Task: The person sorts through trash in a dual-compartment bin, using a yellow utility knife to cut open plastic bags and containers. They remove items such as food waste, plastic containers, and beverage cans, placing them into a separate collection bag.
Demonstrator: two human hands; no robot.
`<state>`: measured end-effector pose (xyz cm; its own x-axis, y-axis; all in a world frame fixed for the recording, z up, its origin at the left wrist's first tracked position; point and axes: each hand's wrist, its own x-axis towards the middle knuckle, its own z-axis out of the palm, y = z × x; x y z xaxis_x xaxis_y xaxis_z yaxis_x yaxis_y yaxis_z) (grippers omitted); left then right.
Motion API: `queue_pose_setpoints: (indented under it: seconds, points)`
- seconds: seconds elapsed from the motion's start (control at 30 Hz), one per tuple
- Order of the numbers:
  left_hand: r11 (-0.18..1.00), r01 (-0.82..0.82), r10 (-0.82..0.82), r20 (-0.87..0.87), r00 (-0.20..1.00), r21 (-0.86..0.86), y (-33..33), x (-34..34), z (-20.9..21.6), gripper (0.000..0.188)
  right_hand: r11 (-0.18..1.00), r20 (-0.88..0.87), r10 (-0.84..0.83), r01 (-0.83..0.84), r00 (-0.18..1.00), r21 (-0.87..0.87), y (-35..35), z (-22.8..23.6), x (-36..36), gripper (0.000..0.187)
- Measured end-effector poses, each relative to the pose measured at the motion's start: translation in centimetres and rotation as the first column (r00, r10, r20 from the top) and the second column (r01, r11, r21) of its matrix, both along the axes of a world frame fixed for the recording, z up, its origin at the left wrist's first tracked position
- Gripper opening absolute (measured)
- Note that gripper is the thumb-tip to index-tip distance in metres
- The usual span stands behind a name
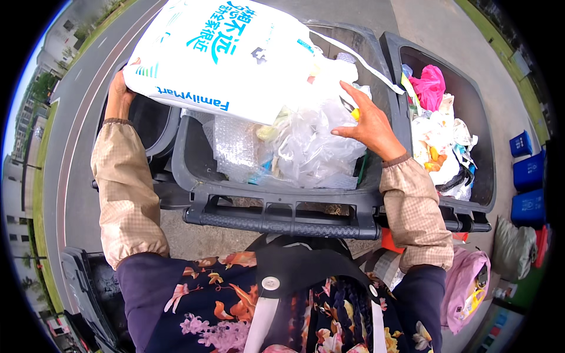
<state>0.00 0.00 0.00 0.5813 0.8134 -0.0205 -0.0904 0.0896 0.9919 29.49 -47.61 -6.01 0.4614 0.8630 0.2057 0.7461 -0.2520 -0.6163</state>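
A large white plastic bag (176, 53) with blue print lies tipped over the middle grey wheeled bin (188, 153), its mouth toward the right. My left hand (119, 93) grips the bag's bottom end at the left; part of the fingers is hidden behind it. Open, with thumb and fingers apart, my right hand (371, 123) hovers by the bag's mouth, above the bin's contents. Inside the bin are crumpled clear plastic bags (312, 141) and a sheet of bubble wrap (234, 144). A white strap (359, 57) trails from the bag to the bin's right rim.
To the right, another grey bin (482, 147) holds mixed rubbish with a pink bag (429, 87) on top. A dark bin (156, 126) stands at the left. Blue bins (528, 170), a pink bag-like bundle (465, 288) and a grey-green sack (514, 250) are farther right.
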Motion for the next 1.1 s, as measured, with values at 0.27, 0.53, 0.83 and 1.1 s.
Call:
queue_pose_setpoints:
  seconds: [0.27, 0.53, 0.83, 1.1]
  points:
    - [0.945, -0.326, 0.322, 0.08, 0.943, 0.039, 9.2, -10.5, -3.2, 0.099, 0.84, -0.111, 0.229, -0.253, 0.967, -0.481, 6.3, -5.6, -5.9, 0.021]
    - [0.883, -0.451, 0.469, -0.181, 0.865, 0.13, 14.8, -16.6, -7.1, 0.047, 0.89, -0.013, 0.211, -0.198, 0.977, -0.411, 4.9, -3.2, -8.8, 0.02]
    - [0.53, -0.268, 0.846, -0.478, 0.238, 0.805, 21.5, -34.9, -4.8, 0.037, 0.987, -0.106, 0.163, -0.162, 0.981, 0.02, -0.8, -0.5, -6.7, 0.032]
    - [-0.103, -0.697, 0.882, -0.258, -0.393, 0.71, 11.3, -36.6, -0.3, 0.046, 0.95, -0.476, -0.312, 0.252, 0.822, -0.187, -2.0, -1.2, -1.0, 0.032]
